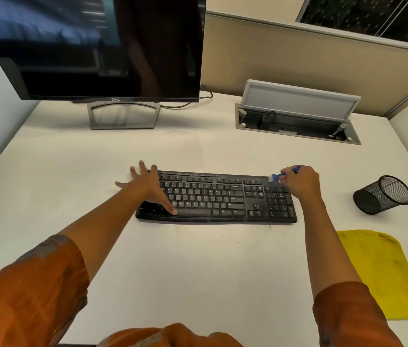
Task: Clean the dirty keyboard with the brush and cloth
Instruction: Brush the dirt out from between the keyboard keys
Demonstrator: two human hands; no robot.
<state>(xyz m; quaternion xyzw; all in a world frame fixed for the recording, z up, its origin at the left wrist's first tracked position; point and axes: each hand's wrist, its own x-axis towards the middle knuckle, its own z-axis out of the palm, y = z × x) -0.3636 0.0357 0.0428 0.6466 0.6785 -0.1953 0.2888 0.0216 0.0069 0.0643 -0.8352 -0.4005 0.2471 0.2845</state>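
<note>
- The left hand (148,186) lay spread flat across the keyboard (216,197), apparently steadying it.
- The right hand (300,182) pinched the blue brush (283,175), bristles at the upper right corner.
- The yellow cloth (383,269) waited on the worktop (198,271), presumably for wiping.

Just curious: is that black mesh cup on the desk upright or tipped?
Tipped. The black mesh pen cup lies on its side on the white desk, its open mouth facing the camera.
</note>
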